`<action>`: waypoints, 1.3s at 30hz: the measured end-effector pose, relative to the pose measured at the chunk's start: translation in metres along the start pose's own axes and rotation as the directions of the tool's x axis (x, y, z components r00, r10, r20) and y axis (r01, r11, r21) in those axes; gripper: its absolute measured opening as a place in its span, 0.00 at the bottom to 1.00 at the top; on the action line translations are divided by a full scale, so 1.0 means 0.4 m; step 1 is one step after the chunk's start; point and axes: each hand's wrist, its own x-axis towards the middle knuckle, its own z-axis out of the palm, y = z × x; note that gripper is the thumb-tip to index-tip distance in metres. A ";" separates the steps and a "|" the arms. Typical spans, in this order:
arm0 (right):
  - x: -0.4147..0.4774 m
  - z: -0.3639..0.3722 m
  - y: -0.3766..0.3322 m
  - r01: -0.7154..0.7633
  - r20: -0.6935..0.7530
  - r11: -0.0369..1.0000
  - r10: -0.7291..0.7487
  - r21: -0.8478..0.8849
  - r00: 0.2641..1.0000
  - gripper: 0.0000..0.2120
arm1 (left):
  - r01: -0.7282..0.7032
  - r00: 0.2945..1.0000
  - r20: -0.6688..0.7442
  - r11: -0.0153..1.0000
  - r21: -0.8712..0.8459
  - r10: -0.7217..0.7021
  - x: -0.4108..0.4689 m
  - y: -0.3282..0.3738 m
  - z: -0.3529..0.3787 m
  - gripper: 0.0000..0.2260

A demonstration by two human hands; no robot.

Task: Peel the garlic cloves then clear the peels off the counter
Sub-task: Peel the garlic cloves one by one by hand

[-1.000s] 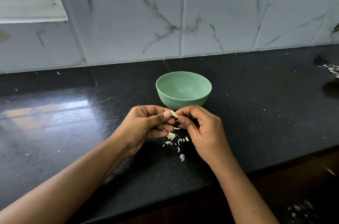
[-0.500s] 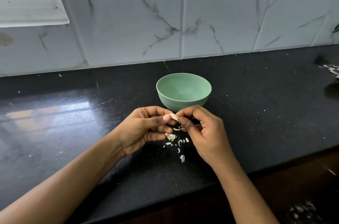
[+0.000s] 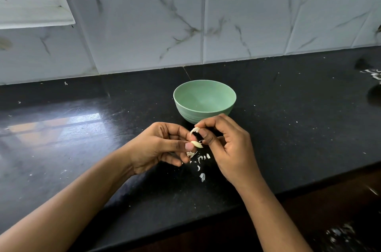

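A pale, half-skinned garlic clove (image 3: 196, 144) is pinched in the left hand (image 3: 158, 146) above the black stone counter (image 3: 288, 128), its papery peel strip (image 3: 194, 130) pinched by the right hand (image 3: 228, 146), with scattered white scraps (image 3: 201, 161) not yet cleared.

A plain mint-green bowl (image 3: 198, 116) is being shown on a glossy black counter (image 3: 288, 128) that is being speckled by tiny white flecks. The wall tiles (image 3: 144, 24) behind are being rendered as white marble patterned with thin grey-brown veins. The garlic clove (image 3: 196, 144) is being seen as creamy ivory, the peel strip (image 3: 194, 129) and scattered peels (image 3: 201, 161) as papery white.
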 end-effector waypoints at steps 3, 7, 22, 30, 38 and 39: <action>-0.001 -0.003 0.007 -0.038 -0.060 0.999 0.038 0.002 0.997 0.02 | -0.021 0.993 -0.111 0.999 0.029 0.024 -0.001 0.008 0.006 0.06; -0.004 0.000 0.024 -0.177 0.016 0.981 0.179 -0.084 0.984 0.06 | -0.081 0.966 -0.240 0.995 0.062 0.093 -0.001 0.021 -0.011 0.08; 0.002 0.013 0.007 -0.258 0.181 0.964 0.265 -0.064 0.947 0.15 | -0.059 0.958 -0.281 0.998 0.000 0.057 0.008 0.013 -0.016 0.09; 0.012 0.000 -0.009 -0.374 0.068 0.892 0.370 0.252 0.927 0.11 | -0.070 0.954 -0.294 0.997 -0.013 0.063 0.011 0.011 -0.015 0.07; 0.012 0.001 -0.010 -0.372 0.101 0.896 0.358 0.244 0.928 0.09 | -0.102 0.947 -0.310 0.994 -0.051 0.081 0.010 0.007 -0.014 0.04; 0.013 0.002 -0.012 -0.382 0.117 0.886 0.364 0.262 0.924 0.10 | -0.118 0.950 -0.297 0.991 -0.067 0.093 0.010 0.006 -0.014 0.03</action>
